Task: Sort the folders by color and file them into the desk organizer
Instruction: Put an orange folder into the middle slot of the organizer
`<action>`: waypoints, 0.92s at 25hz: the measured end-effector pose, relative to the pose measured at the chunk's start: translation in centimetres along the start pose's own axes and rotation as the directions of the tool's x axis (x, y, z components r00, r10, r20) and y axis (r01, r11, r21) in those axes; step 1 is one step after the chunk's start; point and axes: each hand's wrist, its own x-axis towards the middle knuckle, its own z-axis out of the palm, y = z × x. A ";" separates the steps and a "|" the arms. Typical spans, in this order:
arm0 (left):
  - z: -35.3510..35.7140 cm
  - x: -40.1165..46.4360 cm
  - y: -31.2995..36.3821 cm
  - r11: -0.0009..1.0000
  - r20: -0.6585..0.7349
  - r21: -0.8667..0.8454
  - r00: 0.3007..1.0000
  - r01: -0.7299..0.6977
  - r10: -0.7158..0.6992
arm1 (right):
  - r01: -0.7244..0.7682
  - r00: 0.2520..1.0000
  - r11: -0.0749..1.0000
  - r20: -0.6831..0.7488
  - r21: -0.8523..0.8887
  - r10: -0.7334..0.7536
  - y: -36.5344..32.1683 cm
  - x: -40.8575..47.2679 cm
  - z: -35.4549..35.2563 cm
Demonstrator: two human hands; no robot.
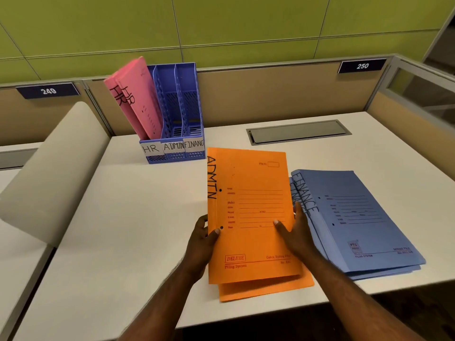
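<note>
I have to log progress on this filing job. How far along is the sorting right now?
Done: two pink HR folders stand in the HR slot of the blue organizer. In hand: left hand and right hand grip the top orange ADMIN folder; another orange one lies beneath. Left: the ADMIN and FINANCE slots look empty, and the blue FINANCE folders lie stacked on the desk.

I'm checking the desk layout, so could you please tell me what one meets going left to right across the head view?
Sign 249 → pink folders → organizer → left hand → orange folders → right hand → blue folders.
</note>
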 end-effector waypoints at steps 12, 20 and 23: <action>-9.5 4.5 8.7 0.985 -0.056 0.039 0.983 -0.171 0.173 | 0.099 0.995 0.952 -0.046 0.288 -0.089 -12.9 7.5 3.5; -16.5 8.7 17.7 0.929 -0.091 0.209 0.940 -0.305 0.329 | 0.214 0.977 0.929 -0.051 0.302 -0.208 -23.2 12.6 7.4; -19.1 10.3 20.3 0.919 -0.097 0.212 0.928 -0.333 0.359 | 0.257 0.966 0.925 -0.066 0.279 -0.248 -26.7 14.7 9.1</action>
